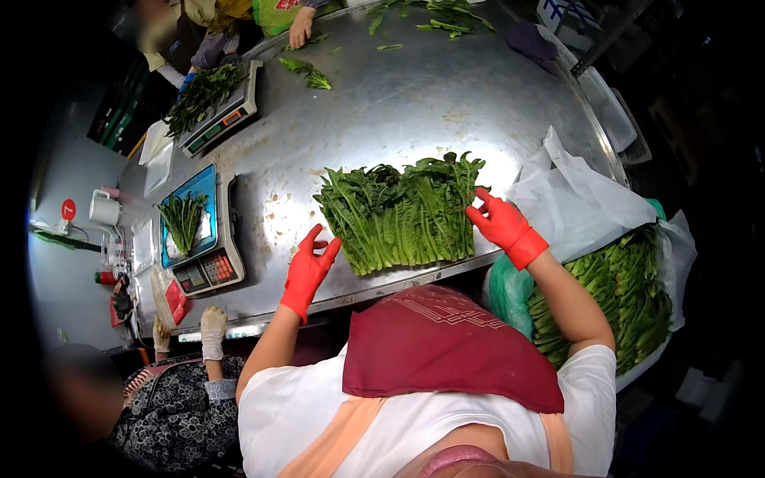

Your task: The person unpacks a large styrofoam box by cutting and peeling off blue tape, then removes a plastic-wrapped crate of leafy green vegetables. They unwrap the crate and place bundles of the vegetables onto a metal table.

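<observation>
A wide row of leafy green vegetable stalks [406,221] lies on the steel table [370,131] right before me, leaf tips away and cut ends near the front edge. My left hand [309,269], in a red rubber glove, is just off the row's left end with its fingers apart. At the right end my right hand [502,224], gloved in the same red, has spread fingers close to the outer stalks; whether the fingertips touch the leaves is hard to tell. Neither hand grips anything.
To my right, a lined container holds many more greens [621,293], partly under a white sheet [574,197]. On the left stand a scale [209,275] with a blue tray [208,179] and a farther scale [248,98] bearing greens. Co-workers are at left and far side; loose leaves [308,73] lie beyond.
</observation>
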The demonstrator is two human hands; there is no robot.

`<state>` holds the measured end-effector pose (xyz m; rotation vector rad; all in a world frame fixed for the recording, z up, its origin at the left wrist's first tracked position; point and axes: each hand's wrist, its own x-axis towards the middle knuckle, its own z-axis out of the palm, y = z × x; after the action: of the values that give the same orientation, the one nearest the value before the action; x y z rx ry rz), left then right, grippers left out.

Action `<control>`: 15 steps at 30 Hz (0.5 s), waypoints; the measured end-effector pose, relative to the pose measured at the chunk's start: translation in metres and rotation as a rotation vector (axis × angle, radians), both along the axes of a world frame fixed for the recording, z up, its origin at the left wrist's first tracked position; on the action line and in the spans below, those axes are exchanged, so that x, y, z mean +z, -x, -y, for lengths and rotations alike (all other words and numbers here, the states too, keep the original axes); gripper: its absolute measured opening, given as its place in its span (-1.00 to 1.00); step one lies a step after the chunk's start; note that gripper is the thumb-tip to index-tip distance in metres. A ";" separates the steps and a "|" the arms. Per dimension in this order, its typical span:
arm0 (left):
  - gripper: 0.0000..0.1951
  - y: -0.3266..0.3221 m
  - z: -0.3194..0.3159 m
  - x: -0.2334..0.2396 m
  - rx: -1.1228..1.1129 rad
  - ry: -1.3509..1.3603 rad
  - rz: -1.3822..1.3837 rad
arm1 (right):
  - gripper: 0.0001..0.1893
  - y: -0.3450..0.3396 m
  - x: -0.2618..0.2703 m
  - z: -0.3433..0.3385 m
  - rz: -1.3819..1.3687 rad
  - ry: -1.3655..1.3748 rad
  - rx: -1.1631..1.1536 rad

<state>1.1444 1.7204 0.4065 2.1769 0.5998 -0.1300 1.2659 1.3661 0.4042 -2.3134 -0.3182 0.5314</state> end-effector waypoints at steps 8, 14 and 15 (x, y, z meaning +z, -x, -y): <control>-0.25 -0.032 0.044 -0.064 -0.058 0.104 0.034 | 0.12 -0.005 -0.058 -0.034 -0.309 -0.450 -0.197; -0.28 -0.127 0.101 -0.059 -0.240 0.360 0.091 | 0.04 -0.107 -0.110 0.039 0.089 -0.375 -0.403; -0.27 -0.141 0.116 -0.058 -0.244 0.424 0.138 | -0.01 -0.127 -0.111 0.055 0.080 -0.355 -0.437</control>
<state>1.2850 1.6041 0.3481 1.8182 0.2014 -0.2142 1.3928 1.3113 0.2932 -1.9772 0.0586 0.1480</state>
